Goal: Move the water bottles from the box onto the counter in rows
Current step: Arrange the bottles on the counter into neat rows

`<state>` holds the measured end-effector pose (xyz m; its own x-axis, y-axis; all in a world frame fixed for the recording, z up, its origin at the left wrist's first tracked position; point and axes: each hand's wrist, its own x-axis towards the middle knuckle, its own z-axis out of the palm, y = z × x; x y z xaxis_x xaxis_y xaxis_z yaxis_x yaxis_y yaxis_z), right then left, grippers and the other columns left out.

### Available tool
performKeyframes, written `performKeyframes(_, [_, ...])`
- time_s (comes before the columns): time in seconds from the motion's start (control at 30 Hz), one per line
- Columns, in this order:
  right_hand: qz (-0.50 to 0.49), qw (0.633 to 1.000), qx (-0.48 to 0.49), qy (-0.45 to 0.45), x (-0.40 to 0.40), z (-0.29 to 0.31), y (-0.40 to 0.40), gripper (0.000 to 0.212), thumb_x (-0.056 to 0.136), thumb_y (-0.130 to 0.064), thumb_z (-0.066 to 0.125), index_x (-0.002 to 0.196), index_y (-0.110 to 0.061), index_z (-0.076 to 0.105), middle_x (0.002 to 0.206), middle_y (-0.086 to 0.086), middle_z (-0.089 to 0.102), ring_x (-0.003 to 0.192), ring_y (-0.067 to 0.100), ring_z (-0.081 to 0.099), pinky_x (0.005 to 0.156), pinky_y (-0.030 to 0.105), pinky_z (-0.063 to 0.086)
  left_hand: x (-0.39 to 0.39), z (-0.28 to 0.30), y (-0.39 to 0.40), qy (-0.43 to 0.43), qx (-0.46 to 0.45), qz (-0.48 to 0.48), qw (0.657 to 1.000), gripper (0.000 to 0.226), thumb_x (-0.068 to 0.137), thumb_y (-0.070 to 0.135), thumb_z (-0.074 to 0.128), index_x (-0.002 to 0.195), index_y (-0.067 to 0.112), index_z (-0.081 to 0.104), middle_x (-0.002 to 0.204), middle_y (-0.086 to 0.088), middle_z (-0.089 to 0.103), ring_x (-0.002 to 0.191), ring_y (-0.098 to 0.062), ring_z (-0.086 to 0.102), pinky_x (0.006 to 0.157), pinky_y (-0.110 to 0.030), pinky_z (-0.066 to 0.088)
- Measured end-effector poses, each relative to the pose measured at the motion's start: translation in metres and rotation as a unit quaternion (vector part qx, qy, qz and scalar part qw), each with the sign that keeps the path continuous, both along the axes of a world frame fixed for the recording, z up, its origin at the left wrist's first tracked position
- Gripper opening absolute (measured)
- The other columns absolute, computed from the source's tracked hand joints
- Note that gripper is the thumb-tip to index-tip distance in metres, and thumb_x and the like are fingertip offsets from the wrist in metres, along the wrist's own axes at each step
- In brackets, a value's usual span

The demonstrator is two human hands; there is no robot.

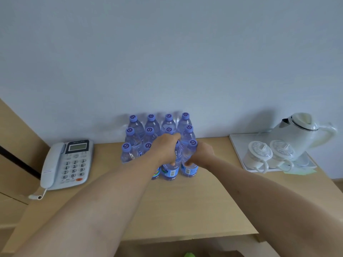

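Note:
Several clear water bottles [136,127] with purple caps stand upright in rows on the wooden counter [185,201], against the wall. My left hand [165,147] is closed around the upper part of a front-row bottle [170,170], hiding its cap. My right hand [201,154] grips the front-right bottle [189,168] at its middle, just below its purple cap. Both bottles stand on the counter with blue labels facing me. The box is not in view.
A white desk telephone [66,164] lies on the counter's left. At the right, a white tray [239,143] holds a white kettle [300,132] and two lidded cups [259,154]. The counter's front edge runs near the bottom.

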<state>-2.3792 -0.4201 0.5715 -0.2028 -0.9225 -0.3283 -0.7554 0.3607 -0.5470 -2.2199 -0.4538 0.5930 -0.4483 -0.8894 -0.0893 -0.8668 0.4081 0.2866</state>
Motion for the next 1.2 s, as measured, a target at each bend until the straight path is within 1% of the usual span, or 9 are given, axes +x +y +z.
performKeyframes(0.2, [-0.045, 0.998, -0.031, -0.038, -0.004, -0.003, 0.007, 0.045, 0.049, -0.018, 0.090, 0.084, -0.010, 0.064, 0.076, -0.001, 0.059, 0.070, 0.019, 0.057, 0.062, 0.031, 0.053, 0.001, -0.004, 0.003, -0.016, -0.040, -0.010, 0.999, 0.065, 0.049, 0.006, 0.088, 0.085, 0.019, 0.035, 0.082, 0.000, 0.044, 0.068, -0.025, 0.051, 0.048, -0.032, 0.033])
performKeyframes(0.3, [-0.050, 0.997, -0.035, -0.046, 0.000, -0.004, 0.006, 0.043, 0.050, -0.016, 0.090, 0.084, -0.011, 0.064, 0.079, 0.002, 0.063, 0.072, 0.020, 0.061, 0.066, 0.034, 0.056, 0.000, -0.004, 0.003, -0.026, -0.057, -0.013, 0.998, 0.060, 0.054, 0.000, 0.080, 0.086, 0.019, 0.033, 0.086, -0.004, 0.046, 0.068, -0.026, 0.052, 0.047, -0.033, 0.033])
performKeyframes(0.47, [-0.059, 0.997, -0.033, -0.047, 0.003, -0.004, 0.002, 0.053, 0.052, -0.016, 0.091, 0.095, -0.011, 0.063, 0.092, 0.004, 0.065, 0.087, 0.023, 0.064, 0.077, 0.039, 0.059, 0.002, -0.005, 0.005, -0.048, -0.078, -0.033, 0.995, 0.053, 0.061, -0.003, 0.072, 0.087, 0.017, 0.030, 0.089, -0.008, 0.045, 0.066, -0.026, 0.050, 0.048, -0.035, 0.032])
performKeyframes(0.7, [-0.034, 0.998, -0.035, -0.030, 0.002, -0.005, 0.006, 0.058, 0.056, -0.021, 0.090, 0.105, -0.017, 0.061, 0.098, 0.001, 0.067, 0.089, 0.020, 0.063, 0.078, 0.037, 0.058, 0.003, -0.006, 0.007, -0.102, -0.076, -0.050, 0.991, 0.052, 0.065, 0.004, 0.072, 0.091, 0.019, 0.030, 0.099, -0.006, 0.043, 0.071, -0.024, 0.049, 0.054, -0.036, 0.037])
performKeyframes(0.83, [-0.020, 0.999, -0.030, -0.003, 0.001, -0.003, 0.008, 0.063, 0.054, -0.026, 0.091, 0.107, -0.018, 0.059, 0.101, 0.000, 0.067, 0.088, 0.019, 0.062, 0.072, 0.031, 0.054, 0.004, -0.002, 0.004, -0.126, -0.054, -0.059, 0.989, 0.057, 0.060, 0.019, 0.084, 0.095, 0.019, 0.038, 0.102, -0.002, 0.046, 0.081, -0.023, 0.053, 0.055, -0.034, 0.038])
performKeyframes(0.9, [-0.024, 0.999, -0.039, 0.007, -0.001, 0.000, 0.006, 0.072, 0.056, -0.032, 0.091, 0.117, -0.016, 0.056, 0.105, 0.000, 0.065, 0.094, 0.020, 0.060, 0.072, 0.030, 0.050, 0.006, 0.002, 0.002, -0.115, -0.042, -0.059, 0.991, 0.056, 0.059, 0.026, 0.085, 0.101, 0.019, 0.048, 0.101, 0.001, 0.048, 0.085, -0.022, 0.054, 0.057, -0.033, 0.040])
performKeyframes(1.0, [-0.022, 0.997, -0.076, 0.016, -0.001, 0.008, 0.003, 0.077, 0.059, -0.042, 0.086, 0.124, -0.017, 0.053, 0.107, -0.001, 0.063, 0.093, 0.018, 0.055, 0.070, 0.028, 0.045, 0.010, 0.004, 0.000, -0.080, -0.052, -0.051, 0.994, 0.042, 0.066, 0.037, 0.074, 0.098, 0.022, 0.051, 0.095, 0.005, 0.048, 0.087, -0.022, 0.056, 0.061, -0.032, 0.041])
performKeyframes(1.1, [-0.041, 0.990, -0.129, 0.025, 0.003, 0.018, 0.001, 0.063, 0.065, -0.050, 0.080, 0.114, -0.018, 0.059, 0.102, -0.003, 0.065, 0.087, 0.016, 0.056, 0.066, 0.027, 0.043, 0.015, 0.006, -0.001, -0.054, -0.047, -0.020, 0.997, 0.035, 0.070, 0.046, 0.067, 0.095, 0.025, 0.054, 0.088, 0.008, 0.052, 0.081, -0.019, 0.056, 0.058, -0.029, 0.040])
performKeyframes(1.2, [-0.051, 0.987, -0.146, 0.046, 0.008, 0.027, -0.002, 0.032, 0.071, -0.043, 0.074, 0.082, -0.017, 0.059, 0.075, -0.004, 0.060, 0.070, 0.018, 0.057, 0.050, 0.025, 0.039, 0.023, 0.004, -0.003, -0.048, -0.019, 0.011, 0.999, 0.034, 0.068, 0.055, 0.064, 0.081, 0.027, 0.047, 0.080, 0.009, 0.053, 0.075, -0.016, 0.056, 0.058, -0.029, 0.041])
